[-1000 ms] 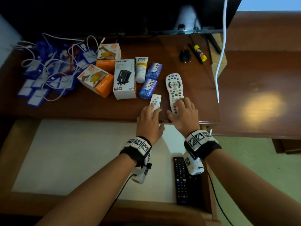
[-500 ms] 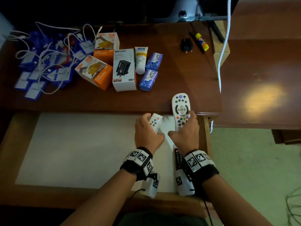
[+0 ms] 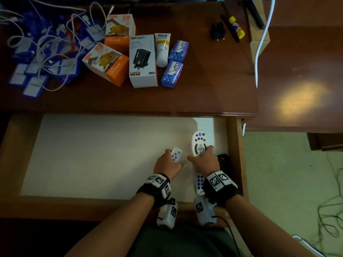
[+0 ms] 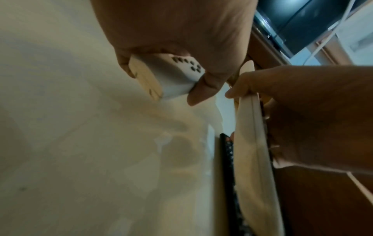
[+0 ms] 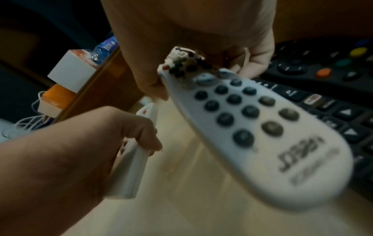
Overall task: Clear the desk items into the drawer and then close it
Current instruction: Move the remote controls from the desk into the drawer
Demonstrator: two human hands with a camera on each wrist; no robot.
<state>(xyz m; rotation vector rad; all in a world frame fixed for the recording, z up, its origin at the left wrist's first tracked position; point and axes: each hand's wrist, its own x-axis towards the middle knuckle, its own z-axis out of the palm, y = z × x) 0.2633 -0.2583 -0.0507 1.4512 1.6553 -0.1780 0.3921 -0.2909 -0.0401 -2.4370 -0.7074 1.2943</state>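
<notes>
Both hands over open drawer [image 3: 233, 145], right end. Left hand [image 3: 167, 164] grips small white remote [image 3: 176, 154]; right hand [image 3: 204, 161] grips large white remote [image 3: 199, 143], beside black remote [image 3: 223, 161] lying in drawer.

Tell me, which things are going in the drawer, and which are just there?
For the job: small white remote in left hand; big white remote in right hand; drawer; charger boxes; cream tube.
Just there: dangling white cable; green floor.
</notes>
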